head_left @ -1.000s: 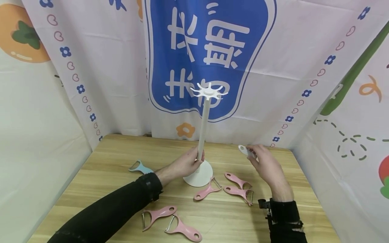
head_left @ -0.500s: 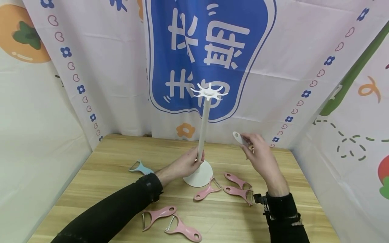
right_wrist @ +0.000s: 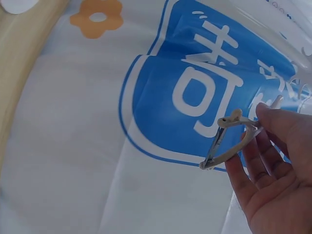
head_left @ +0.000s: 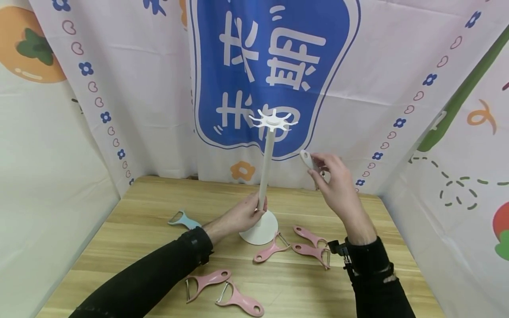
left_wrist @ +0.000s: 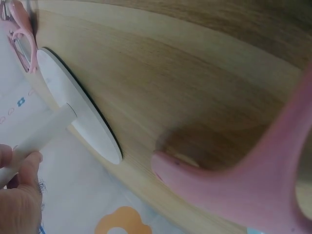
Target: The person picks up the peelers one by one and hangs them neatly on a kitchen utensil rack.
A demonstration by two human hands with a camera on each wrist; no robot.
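My left hand (head_left: pixel 243 215) grips the lower pole (head_left: pixel 267 168) of a white stand with a ring of hooks (head_left: pixel 273 121) on top and a round base (head_left: pixel 260 234). The left wrist view has the fingers curled round the pole (left_wrist: pixel 48 129) above the base (left_wrist: pixel 61 83). Raised off the table, to the right of the pole, my right hand (head_left: pixel 339 185) pinches a white peeler (head_left: pixel 306 159). Its holed handle end points up toward the hooks. In the right wrist view the peeler's blade frame (right_wrist: pixel 228 156) shows clear of the fingers, while the palm side hides part of the handle.
Pink peelers lie right of the base: one peeler (head_left: pixel 270 253) near it, two more (head_left: pixel 311 251) beyond. Two others (head_left: pixel 241 301) lie at the front. A light blue peeler (head_left: pixel 186 220) sits partly behind my left wrist. A printed curtain (head_left: pixel 159 110) hangs behind the wooden table (head_left: pixel 139 212).
My right hand has risen and come a little left with the white peeler, from just above the tabletop to nearer the hooks. My left hand and the stand have stayed put.
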